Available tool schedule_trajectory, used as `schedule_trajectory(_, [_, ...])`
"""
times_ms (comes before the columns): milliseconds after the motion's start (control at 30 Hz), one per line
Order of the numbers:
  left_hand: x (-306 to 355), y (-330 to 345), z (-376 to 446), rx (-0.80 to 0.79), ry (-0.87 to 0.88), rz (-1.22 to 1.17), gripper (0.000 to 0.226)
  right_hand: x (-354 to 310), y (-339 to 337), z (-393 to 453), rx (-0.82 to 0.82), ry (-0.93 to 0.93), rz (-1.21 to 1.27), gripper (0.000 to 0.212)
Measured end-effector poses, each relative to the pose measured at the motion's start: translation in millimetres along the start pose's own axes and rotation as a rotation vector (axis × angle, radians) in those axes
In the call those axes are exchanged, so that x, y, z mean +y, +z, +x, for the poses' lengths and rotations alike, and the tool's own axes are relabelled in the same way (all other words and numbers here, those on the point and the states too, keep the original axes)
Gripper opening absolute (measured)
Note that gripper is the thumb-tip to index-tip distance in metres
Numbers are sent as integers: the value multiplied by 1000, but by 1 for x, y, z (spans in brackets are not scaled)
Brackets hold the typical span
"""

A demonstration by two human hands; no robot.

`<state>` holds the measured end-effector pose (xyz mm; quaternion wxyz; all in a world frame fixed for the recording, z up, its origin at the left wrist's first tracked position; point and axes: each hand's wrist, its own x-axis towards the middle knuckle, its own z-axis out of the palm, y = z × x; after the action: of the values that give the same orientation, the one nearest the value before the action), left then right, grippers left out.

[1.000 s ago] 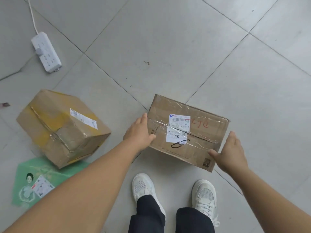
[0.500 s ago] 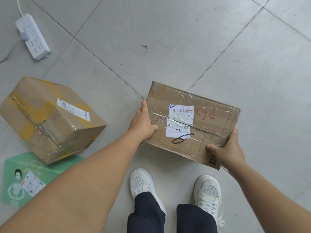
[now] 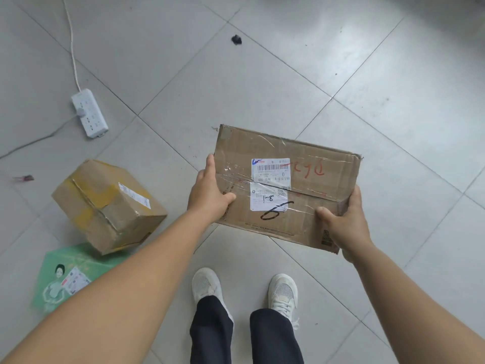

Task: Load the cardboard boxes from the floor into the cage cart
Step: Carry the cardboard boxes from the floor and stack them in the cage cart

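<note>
I have the flat cardboard box [image 3: 286,190] clamped between both hands, and it looks to be clear of the floor [image 3: 262,82], held out in front of my shoes [image 3: 207,285]. My left hand [image 3: 207,195] grips the short left edge, thumb hooked over the taped top and fingers running along the side. My right hand [image 3: 343,224] holds the near right corner, thumb pressed on top and the other fingers wrapped out of sight round the side. I hold it at opposite ends so it stays level and cannot twist while I carry it, and the label [image 3: 271,183] faces up at me.

Compared with a second ago, the box sits higher and nearer my eyes, and I judge it has come up off the tiles. My right hand, then just reaching the end of the box, now has a firm hold of its corner.

To the left of my left hand, well apart from it, a second box [image 3: 107,203] with yellow tape waits tilted on the floor, one edge resting on a green packet [image 3: 65,277]. Beyond that lies a white power strip [image 3: 89,112]. The cage cart is not in sight, so I will have to turn to find it.
</note>
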<state>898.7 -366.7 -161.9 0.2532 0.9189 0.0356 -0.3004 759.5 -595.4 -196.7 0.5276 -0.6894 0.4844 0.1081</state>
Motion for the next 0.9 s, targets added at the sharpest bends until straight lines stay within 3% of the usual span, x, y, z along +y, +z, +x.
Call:
schedule_trajectory(433, [121, -112, -140, 154, 252, -53, 100, -105, -126, -139, 186, -174, 92, 88])
schedule_trajectory(900, [164, -167, -351, 118, 655, -73, 91, -79, -230, -396, 521, -278, 224, 88])
